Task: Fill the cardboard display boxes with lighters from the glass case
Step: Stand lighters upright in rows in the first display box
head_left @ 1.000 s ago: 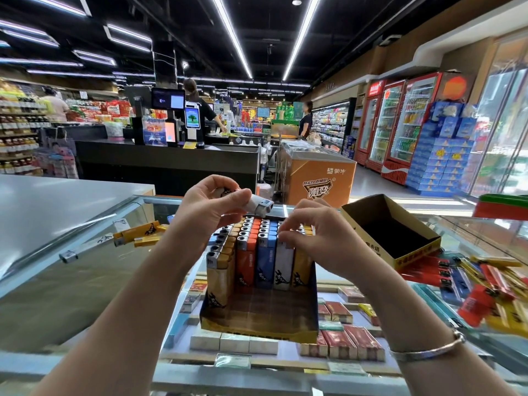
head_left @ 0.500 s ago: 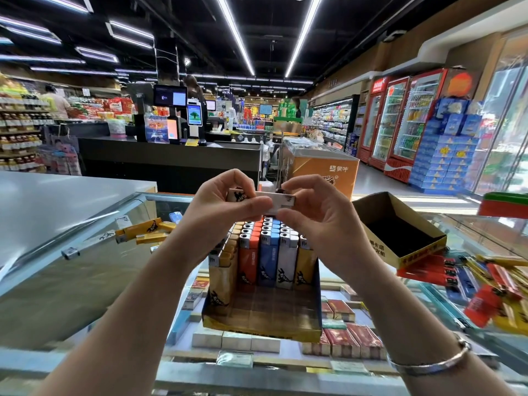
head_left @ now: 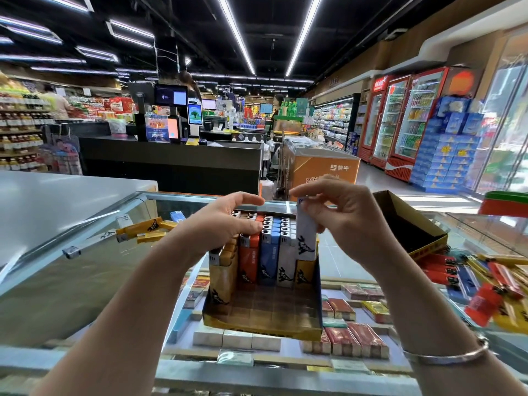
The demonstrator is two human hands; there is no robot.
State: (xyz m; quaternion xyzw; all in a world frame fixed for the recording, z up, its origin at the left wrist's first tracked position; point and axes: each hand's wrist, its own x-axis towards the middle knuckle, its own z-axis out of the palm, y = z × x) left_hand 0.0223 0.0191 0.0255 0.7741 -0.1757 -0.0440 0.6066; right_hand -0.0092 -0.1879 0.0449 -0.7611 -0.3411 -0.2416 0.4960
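Observation:
A cardboard display box stands on the glass case top in front of me, its back rows filled with upright yellow, orange, blue and white lighters. My right hand pinches a white lighter upright over the box's right-hand column, its lower end among the others. My left hand rests with fingers spread on the tops of the lighters at the left. A second, empty display box lies tilted at the right.
Loose yellow lighters lie on the glass at the left; a heap of red, blue and yellow lighters lies at the right. Cigarette packs show under the glass. A checkout counter and an orange freezer stand beyond.
The white lighter went from lying level between both hands to upright in my right hand, lowered toward the box's right column. My left hand let go and dropped onto the lighter tops.

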